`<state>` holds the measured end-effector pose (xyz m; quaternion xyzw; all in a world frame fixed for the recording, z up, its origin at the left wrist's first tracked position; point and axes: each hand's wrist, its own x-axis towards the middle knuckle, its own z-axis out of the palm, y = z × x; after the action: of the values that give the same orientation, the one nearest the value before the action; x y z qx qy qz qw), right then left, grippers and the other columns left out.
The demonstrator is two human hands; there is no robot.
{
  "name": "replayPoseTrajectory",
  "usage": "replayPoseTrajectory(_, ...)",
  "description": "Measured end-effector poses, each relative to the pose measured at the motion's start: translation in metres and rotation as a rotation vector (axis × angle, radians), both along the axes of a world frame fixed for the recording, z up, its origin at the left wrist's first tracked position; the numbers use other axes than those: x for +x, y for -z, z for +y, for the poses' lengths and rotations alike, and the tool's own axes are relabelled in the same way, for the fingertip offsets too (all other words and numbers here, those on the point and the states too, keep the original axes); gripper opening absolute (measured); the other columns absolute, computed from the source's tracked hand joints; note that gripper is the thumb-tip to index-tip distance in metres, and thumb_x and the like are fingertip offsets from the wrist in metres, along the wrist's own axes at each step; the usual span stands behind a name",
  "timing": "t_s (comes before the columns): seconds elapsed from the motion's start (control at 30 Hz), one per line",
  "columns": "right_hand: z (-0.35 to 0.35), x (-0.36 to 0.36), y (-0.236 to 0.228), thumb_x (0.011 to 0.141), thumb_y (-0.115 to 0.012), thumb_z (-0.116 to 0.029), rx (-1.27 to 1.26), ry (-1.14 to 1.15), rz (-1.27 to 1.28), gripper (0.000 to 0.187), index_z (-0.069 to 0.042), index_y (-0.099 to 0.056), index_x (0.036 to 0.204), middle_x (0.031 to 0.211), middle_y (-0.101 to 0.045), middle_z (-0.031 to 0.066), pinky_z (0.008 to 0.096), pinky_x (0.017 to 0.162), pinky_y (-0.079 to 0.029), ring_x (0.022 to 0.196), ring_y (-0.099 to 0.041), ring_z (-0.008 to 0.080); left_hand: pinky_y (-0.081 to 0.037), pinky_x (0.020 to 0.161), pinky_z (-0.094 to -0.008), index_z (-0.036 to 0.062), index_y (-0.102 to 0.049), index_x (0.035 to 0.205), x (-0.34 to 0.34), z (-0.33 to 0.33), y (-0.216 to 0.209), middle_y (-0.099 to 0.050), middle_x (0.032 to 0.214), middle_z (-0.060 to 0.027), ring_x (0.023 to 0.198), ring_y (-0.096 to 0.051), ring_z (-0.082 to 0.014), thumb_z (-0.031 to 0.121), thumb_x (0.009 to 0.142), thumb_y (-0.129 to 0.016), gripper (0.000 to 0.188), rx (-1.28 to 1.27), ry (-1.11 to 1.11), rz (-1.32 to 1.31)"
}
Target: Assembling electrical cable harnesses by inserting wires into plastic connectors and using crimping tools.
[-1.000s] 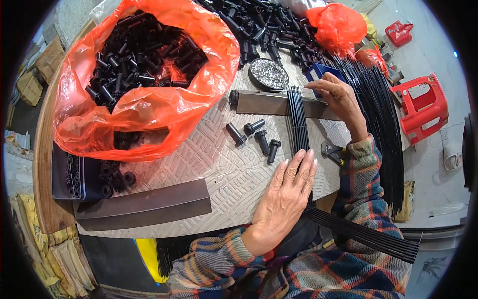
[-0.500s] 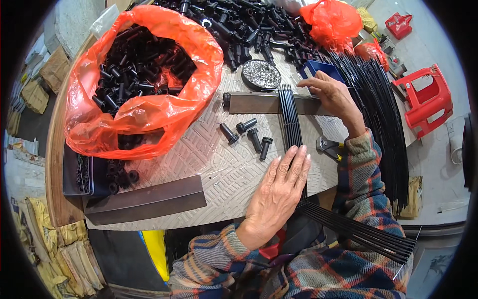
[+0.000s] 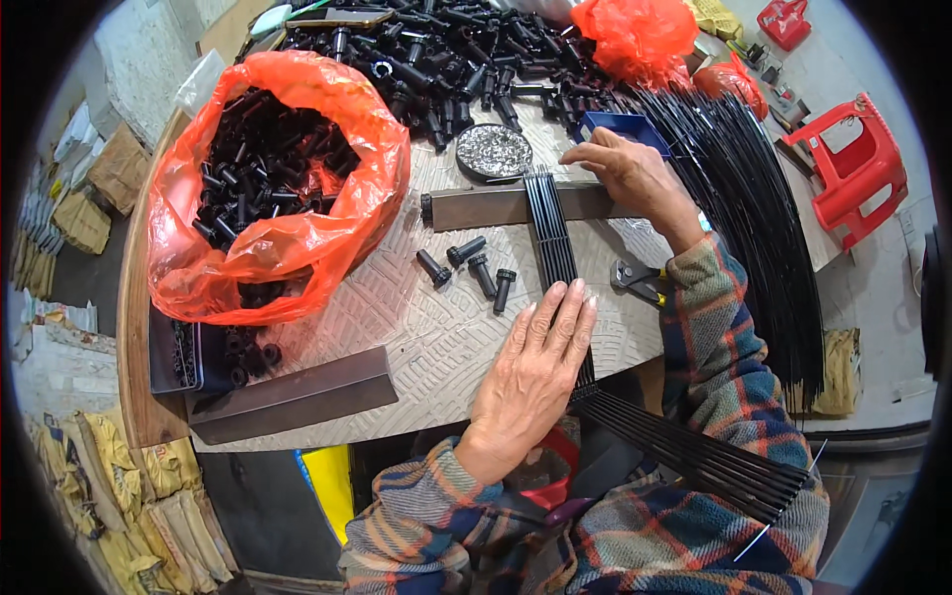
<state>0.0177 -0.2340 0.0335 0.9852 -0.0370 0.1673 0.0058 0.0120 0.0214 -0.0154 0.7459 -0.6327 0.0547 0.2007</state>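
Note:
My left hand [image 3: 531,367] lies flat, fingers stretched out, on a row of thin black rods [image 3: 555,238]. The rods run from a dark bar [image 3: 486,205] across the table edge and bend toward my lap, where a thin pale rod crosses their ends. At the bar's right part, my right hand [image 3: 640,178] is raised with thumb and forefinger stretched toward the rod tips; its other fingers are partly hidden. No object shows in it. Left of the rods lie several loose black ribbed plastic tubes [image 3: 464,251]. Pliers [image 3: 635,283] lie by my right sleeve.
A red plastic bag [image 3: 337,260] full of black tubes stands on the left. Behind are a round dish [image 3: 493,179] of small metal bits, a heap of tubes [image 3: 446,59] and a blue box [image 3: 635,121]. Long black rods [image 3: 754,228] lie right; another dark bar [image 3: 297,397] lies front left.
The whole view has shifted a little, so the table things appear further left. My right hand's fingertips are slightly higher above the bar. My left hand stays flat on the rods.

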Motion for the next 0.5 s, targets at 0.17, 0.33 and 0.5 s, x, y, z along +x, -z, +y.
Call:
replayPoseTrajectory(0.17, -0.001, -0.0012, -0.0001, 0.079, -0.056, -0.009, 0.016, -0.001, 0.014, 0.02, -0.018, -0.061, 0.096, 0.077, -0.05, 0.0061, 0.0339, 0.059, -0.044, 0.071, -0.056, 0.0255, -0.03, 0.103, -0.0363, 0.0037, -0.034, 0.133, 0.0, 0.0001, -0.0024, -0.029, 0.14, -0.0137, 0.129, -0.03, -0.0271, 0.007, 0.081, -0.043, 0.054, 0.02, -0.002, -0.005)
replayPoseTrajectory(0.33, -0.0027, -0.0014, 0.0, 0.079, -0.056, -0.01, 0.02, -0.03, -0.025, 0.019, -0.018, -0.062, 0.095, 0.078, -0.052, 0.0058, 0.0347, 0.058, -0.044, 0.07, -0.057, 0.0256, -0.03, 0.103, -0.037, 0.0042, -0.034, 0.133, -0.0005, -0.0018, -0.0025, -0.029, 0.14, -0.0141, 0.129, -0.03, -0.0281, 0.006, 0.08, -0.043, 0.054, 0.023, -0.002, -0.011)
replayPoseTrajectory(0.5, -0.0089, -0.0026, 0.0022, 0.081, -0.055, -0.012, 0.029, -0.042, -0.027, 0.017, -0.019, -0.062, 0.095, 0.077, -0.053, 0.0054, 0.0355, 0.057, -0.043, 0.068, -0.057, 0.0256, -0.029, 0.104, -0.0382, 0.0045, -0.034, 0.133, -0.0025, -0.0032, -0.0076, -0.03, 0.14, -0.0137, 0.128, -0.031, -0.0286, 0.007, 0.08, -0.044, 0.054, 0.041, -0.012, -0.043)
